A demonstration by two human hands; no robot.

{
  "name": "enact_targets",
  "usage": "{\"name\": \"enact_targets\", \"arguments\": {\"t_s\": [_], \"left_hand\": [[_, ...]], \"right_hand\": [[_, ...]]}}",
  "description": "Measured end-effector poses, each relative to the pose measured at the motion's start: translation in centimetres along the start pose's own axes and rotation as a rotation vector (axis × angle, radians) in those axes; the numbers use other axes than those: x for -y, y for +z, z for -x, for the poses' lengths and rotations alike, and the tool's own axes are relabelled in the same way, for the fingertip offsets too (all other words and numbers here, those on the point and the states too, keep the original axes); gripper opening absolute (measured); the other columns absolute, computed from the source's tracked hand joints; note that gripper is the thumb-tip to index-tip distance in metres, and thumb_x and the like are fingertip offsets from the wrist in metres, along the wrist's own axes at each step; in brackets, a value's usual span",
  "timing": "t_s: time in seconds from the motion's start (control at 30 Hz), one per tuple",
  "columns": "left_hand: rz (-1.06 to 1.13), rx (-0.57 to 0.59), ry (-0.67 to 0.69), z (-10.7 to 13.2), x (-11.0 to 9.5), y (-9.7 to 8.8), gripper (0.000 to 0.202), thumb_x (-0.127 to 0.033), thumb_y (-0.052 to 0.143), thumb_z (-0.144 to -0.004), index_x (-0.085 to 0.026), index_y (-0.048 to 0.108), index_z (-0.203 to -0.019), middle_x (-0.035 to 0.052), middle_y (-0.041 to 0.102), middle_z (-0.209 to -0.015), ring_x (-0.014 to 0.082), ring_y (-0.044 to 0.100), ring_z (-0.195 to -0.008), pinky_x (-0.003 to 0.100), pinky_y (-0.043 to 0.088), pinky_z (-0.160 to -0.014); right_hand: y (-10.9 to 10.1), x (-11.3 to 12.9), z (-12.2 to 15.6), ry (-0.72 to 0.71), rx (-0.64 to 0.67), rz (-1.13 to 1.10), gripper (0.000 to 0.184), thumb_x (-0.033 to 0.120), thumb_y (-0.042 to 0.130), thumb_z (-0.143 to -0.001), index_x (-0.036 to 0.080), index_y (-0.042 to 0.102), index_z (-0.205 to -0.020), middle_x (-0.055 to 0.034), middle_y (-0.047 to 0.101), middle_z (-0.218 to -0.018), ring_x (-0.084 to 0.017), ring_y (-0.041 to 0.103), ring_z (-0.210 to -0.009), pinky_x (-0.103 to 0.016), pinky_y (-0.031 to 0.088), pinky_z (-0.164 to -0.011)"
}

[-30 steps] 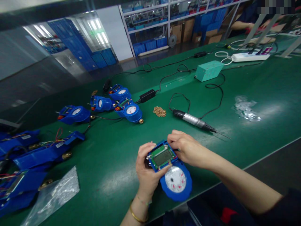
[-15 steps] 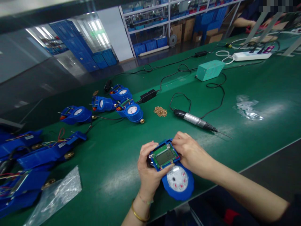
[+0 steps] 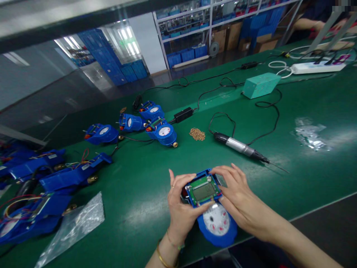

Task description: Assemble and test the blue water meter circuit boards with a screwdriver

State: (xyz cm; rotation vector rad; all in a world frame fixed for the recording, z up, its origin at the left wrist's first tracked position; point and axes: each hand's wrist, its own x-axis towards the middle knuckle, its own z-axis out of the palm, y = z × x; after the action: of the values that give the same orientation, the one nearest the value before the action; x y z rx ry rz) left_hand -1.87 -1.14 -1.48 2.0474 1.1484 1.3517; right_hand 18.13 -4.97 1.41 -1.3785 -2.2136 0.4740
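Observation:
A blue water meter (image 3: 217, 223) with a white round dial lies at the table's front edge. Its top housing holds a green circuit board with a grey LCD screen (image 3: 204, 191). My left hand (image 3: 181, 204) grips the housing's left side, thumb along the lower edge and fingers on the far-left corner. My right hand (image 3: 237, 193) holds the right side, fingertips at the upper right corner and thumb near the lower right one. Beyond the meter lie a pile of small brass screws (image 3: 197, 134) and an electric screwdriver (image 3: 241, 147) with a long thin bit.
Several blue meters (image 3: 164, 132) stand at the back left, and more with loose wires (image 3: 61, 175) at the left. A clear plastic bag (image 3: 80, 227) lies before those. A teal box (image 3: 261, 85), cables, a white power strip (image 3: 318, 67) and small clear bags (image 3: 311, 134) lie right. A co-worker's arm (image 3: 308, 25) shows far right.
My right hand's fingers have spread and shifted along the housing's right side; they were bunched at its upper right corner. My left hand keeps its hold. The view has swung slightly left.

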Motion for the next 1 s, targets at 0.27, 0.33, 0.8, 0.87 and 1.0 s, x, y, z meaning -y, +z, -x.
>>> {"name": "enact_targets", "arguments": {"t_s": [0.27,0.33,0.8,0.87,1.0], "left_hand": [[-0.115,0.103,-0.030,-0.7,-1.4,-0.3,0.062,-0.037,0.089,-0.068,-0.028,0.055,-0.120,0.0043,0.073,-0.113,0.0286,0.072,-0.100,0.079,0.001,-0.116],[-0.144,0.126,-0.042,-1.0,-1.7,-0.4,0.062,-0.039,0.088,-0.069,-0.028,0.055,-0.120,0.0036,0.074,-0.113,0.0283,0.073,-0.099,0.078,0.000,-0.117],[0.213,0.187,-0.365,-2.1,-1.4,0.2,0.056,-0.033,0.092,-0.061,-0.022,0.064,-0.108,0.0015,0.069,-0.102,0.0206,0.066,-0.094,0.030,0.053,-0.084],[0.236,0.207,-0.386,-2.2,-1.5,0.4,0.056,-0.031,0.091,-0.061,-0.022,0.064,-0.109,0.0014,0.067,-0.105,0.0204,0.064,-0.096,0.031,0.051,-0.088],[0.236,0.233,-0.390,-2.6,-1.9,0.6,0.053,-0.030,0.091,-0.062,-0.022,0.064,-0.107,0.0027,0.065,-0.107,0.0213,0.062,-0.100,0.032,0.048,-0.090]], "right_hand": [[1.3,-0.2,0.6,0.044,-0.111,0.064,0.037,0.016,0.035,-0.098,0.021,0.060,-0.124,-0.0083,0.023,-0.161,-0.030,0.012,-0.150,-0.069,0.019,-0.118],[1.4,-0.3,0.6,0.062,-0.098,0.049,0.036,0.018,0.034,-0.098,0.021,0.062,-0.122,-0.0078,0.023,-0.162,-0.029,0.012,-0.151,-0.069,0.019,-0.118],[1.8,-0.2,1.0,0.122,-0.093,-0.060,0.035,0.022,0.031,-0.099,0.021,0.066,-0.098,-0.0048,0.033,-0.159,-0.026,0.015,-0.151,-0.069,0.016,-0.118],[2.1,-0.4,1.0,0.137,-0.105,-0.069,0.036,0.023,0.031,-0.100,0.021,0.066,-0.096,-0.0040,0.033,-0.159,-0.026,0.016,-0.150,-0.069,0.015,-0.118],[2.8,-0.6,1.1,0.180,-0.164,-0.083,0.037,0.024,0.030,-0.100,0.021,0.065,-0.090,-0.0050,0.039,-0.156,-0.027,0.022,-0.149,-0.069,0.017,-0.118]]}}
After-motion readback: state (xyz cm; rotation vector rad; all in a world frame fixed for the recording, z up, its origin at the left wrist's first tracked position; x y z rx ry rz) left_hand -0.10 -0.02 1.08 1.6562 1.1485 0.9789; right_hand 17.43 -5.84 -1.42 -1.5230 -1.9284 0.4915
